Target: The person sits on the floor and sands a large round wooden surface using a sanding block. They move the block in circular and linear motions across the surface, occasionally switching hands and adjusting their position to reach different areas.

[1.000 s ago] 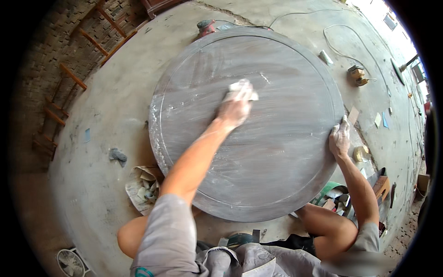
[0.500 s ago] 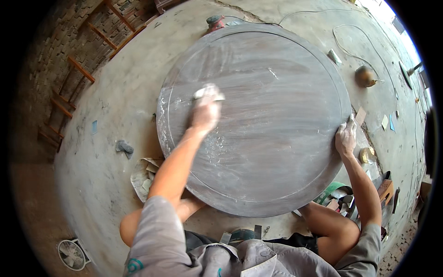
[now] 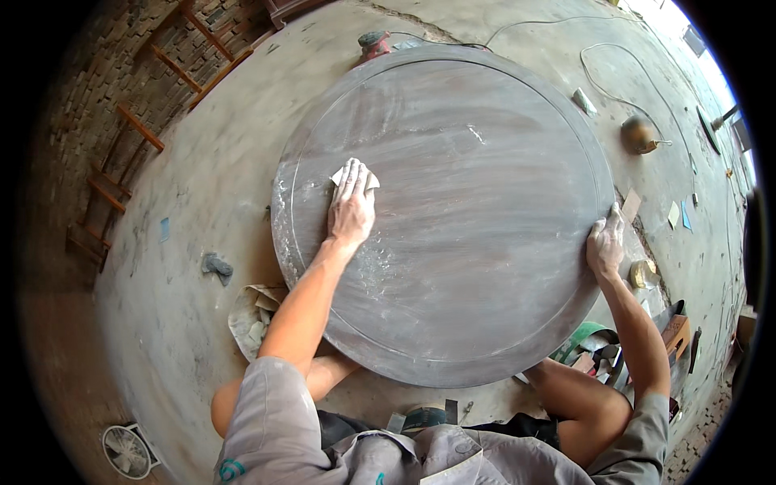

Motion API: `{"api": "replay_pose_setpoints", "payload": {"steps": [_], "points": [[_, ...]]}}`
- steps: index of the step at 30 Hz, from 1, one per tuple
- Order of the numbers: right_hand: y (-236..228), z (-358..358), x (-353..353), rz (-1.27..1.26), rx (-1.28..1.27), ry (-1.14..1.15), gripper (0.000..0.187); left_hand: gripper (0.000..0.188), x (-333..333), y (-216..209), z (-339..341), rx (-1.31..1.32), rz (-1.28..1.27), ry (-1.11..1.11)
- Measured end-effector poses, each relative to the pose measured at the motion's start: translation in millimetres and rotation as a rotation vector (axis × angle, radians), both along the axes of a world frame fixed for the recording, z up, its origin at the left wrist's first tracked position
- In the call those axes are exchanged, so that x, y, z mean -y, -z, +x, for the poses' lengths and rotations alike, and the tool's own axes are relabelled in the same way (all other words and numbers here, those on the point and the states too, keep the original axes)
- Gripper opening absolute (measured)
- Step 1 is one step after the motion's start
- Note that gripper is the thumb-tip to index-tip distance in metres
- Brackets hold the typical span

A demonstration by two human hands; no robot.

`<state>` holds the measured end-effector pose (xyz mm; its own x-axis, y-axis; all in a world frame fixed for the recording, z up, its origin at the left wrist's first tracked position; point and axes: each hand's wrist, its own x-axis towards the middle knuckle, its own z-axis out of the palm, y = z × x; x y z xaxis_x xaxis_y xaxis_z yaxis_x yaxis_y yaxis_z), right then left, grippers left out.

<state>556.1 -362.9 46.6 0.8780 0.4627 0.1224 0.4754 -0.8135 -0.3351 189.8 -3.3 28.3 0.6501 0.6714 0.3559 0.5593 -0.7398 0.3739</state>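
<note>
A large round grey wooden tabletop [image 3: 453,226] lies before me, streaked and dusted with white powder, with a groove running round it near the rim. On its left part my left hand [image 3: 352,208] presses down a folded piece of pale sandpaper [image 3: 368,181], whose edges stick out on both sides of the fingers. White dust coats those fingers. At the right rim my right hand [image 3: 605,242] grips the tabletop's edge, its thumb and underside contact partly hidden. Loose white powder lies between my left forearm and the groove.
A red power tool [image 3: 374,46] stands beyond the far rim. Right of the tabletop are a round brownish object [image 3: 638,135], cables and paper scraps. A green sanding belt [image 3: 584,335] lies near my right knee, a grey cloth [image 3: 217,267] at left. A fan [image 3: 128,450] stands lower left.
My left hand has slid a little to the left and toward me with the sandpaper. The right hand keeps its place on the rim.
</note>
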Motion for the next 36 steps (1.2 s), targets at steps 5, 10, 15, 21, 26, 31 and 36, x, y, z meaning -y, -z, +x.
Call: {"api": "replay_pose_setpoints", "payload": {"steps": [5,10,15,21,26,31,36], "points": [[6,-12,-13,0.019,-0.027,-0.031,0.059,0.052,53,-12,110,-0.013,-0.031,0.119],[-2,-1,0,0.033,-0.01,-0.007,0.059,0.047,3,-13,9,-0.007,-0.206,0.229],[7,-1,-1,0.01,0.032,-0.046,0.059,0.045,15,-3,-12,-0.105,-0.036,-0.079],[5,1,-2,0.002,0.019,-0.056,0.058,0.052,51,-8,39,-0.062,-0.101,0.308],[10,5,-5,0.032,0.027,-0.025,0.057,0.04,19,-7,-98,-0.057,-0.149,-0.327],[9,0,-12,-0.002,-0.002,-0.042,0.057,0.047,128,-17,27,-0.1,-0.004,0.016],[15,15,-5,0.01,0.03,-0.039,0.058,0.043,72,-14,-83,-0.107,-0.005,0.023]]}}
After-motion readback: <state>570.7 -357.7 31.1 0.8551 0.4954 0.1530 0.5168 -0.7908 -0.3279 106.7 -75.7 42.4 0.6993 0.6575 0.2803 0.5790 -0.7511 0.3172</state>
